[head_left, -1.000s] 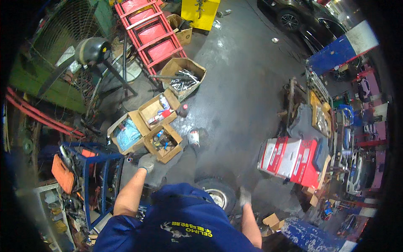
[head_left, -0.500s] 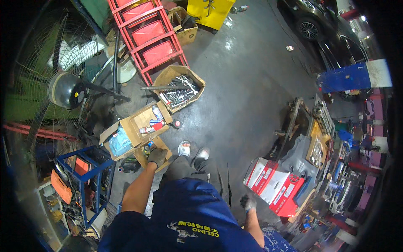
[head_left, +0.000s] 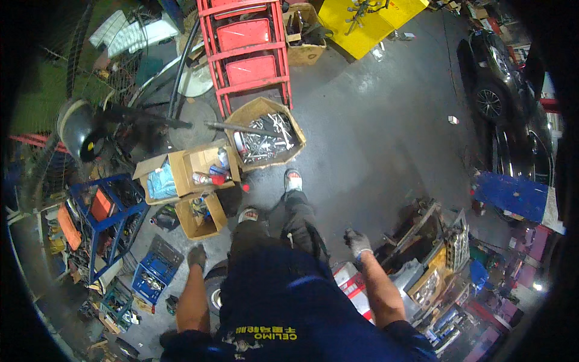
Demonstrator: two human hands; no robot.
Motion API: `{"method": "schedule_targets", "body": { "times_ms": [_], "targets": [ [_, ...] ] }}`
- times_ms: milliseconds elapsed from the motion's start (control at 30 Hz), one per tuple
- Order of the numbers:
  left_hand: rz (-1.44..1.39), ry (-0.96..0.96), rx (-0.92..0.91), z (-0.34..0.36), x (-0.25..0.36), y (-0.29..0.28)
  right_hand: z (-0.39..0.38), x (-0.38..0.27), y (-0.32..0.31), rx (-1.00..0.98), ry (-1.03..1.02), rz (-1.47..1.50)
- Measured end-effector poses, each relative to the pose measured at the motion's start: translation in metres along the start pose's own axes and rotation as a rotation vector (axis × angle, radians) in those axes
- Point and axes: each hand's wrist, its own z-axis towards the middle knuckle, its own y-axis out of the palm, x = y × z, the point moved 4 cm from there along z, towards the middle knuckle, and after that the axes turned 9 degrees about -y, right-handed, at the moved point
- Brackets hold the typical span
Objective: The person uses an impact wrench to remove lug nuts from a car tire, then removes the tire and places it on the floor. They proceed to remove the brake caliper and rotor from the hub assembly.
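Note:
My left hand (head_left: 196, 256), in a dark grey work glove, hangs low beside my leg; its fingers are too blurred to read. The small open carton (head_left: 212, 224), with a few dark and yellowish items inside, stands just ahead of it. My right hand (head_left: 357, 242), in a pale glove with dark fingers, is held out at my right with its fingers loosely apart and nothing visible in them. Below it, partly hidden by my forearm, lies a red and white box (head_left: 353, 283).
Ahead stand a carton of metal tools (head_left: 301, 137) and a carton with spray cans (head_left: 177, 175). A red folding frame (head_left: 242, 57), a fan (head_left: 84, 130), a blue metal frame (head_left: 114, 220) and a blue crate (head_left: 145, 288) line the left. A dark car (head_left: 491, 105) is far right.
My left hand has drawn back from the small carton to beside my leg. My right hand has swung forward. My feet have shifted, one stepping ahead, and the view has turned.

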Motion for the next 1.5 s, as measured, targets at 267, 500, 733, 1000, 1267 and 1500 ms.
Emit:
{"method": "schedule_targets", "body": {
  "times_ms": [267,500,733,1000,1267,1500],
  "targets": [
    [0.434,0.463,0.030,-0.091,0.074,0.111,0.146,0.003,-0.123,0.022,0.316,-0.023],
    [0.617,0.969,0.129,-0.104,0.193,0.191,0.203,-0.067,-0.036,-0.409,-0.454,-0.790],
    [-0.597,-0.441,-0.912,-0.066,0.155,0.315,0.315,-0.019,0.149,-0.506,-0.445,-0.271],
    [-0.928,-0.642,-1.280,0.003,0.133,0.432,0.539,-0.049,0.287,-0.433,-0.396,-0.879],
    [-1.278,-0.683,-0.963,0.113,0.160,0.492,0.678,-0.024,0.361,-0.415,-0.343,-0.947],
    [-0.879,-0.378,-0.812,0.146,0.164,0.532,0.681,0.005,0.455,-0.903,-0.640,-1.366]
  ]
}}
